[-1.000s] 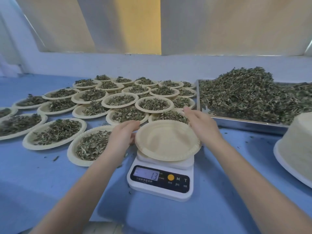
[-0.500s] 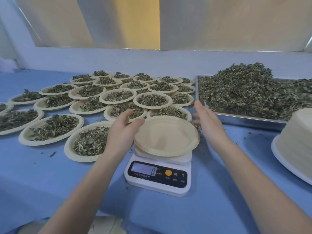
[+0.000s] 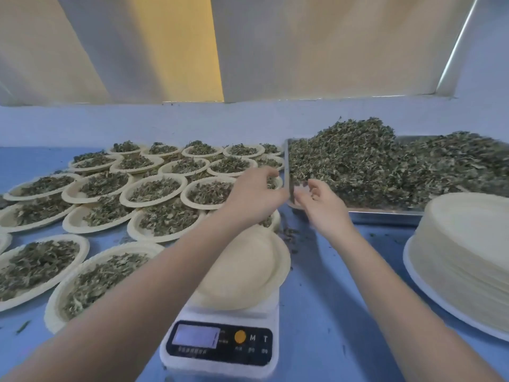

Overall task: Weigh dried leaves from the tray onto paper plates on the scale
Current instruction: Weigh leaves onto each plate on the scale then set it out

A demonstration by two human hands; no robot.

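Two hands reach toward the near left corner of the metal tray (image 3: 385,216), at the middle of the frame. My left hand (image 3: 254,195) hangs just left of the tray's edge, fingers loosely curled and holding nothing that I can see. My right hand (image 3: 322,202) sits just inside that corner, palm turned up, fingers relaxed and slightly cupped beside the dried leaves (image 3: 385,166); whether any leaves lie in it I cannot tell. The leaves are heaped high in the tray, filling the right middle of the frame.

Below my forearms, an empty paper plate (image 3: 248,268) rests on the white scale (image 3: 220,343) at the lower centre; its display is lit, but the reading is too blurred to make out. Loose leaf crumbs (image 3: 289,235) lie on the blue surface (image 3: 330,312) between plate and tray. Many filled plates (image 3: 154,188) spread across the left half of the frame, close together, some touching. At the right edge stands a stack of empty plates (image 3: 462,244).
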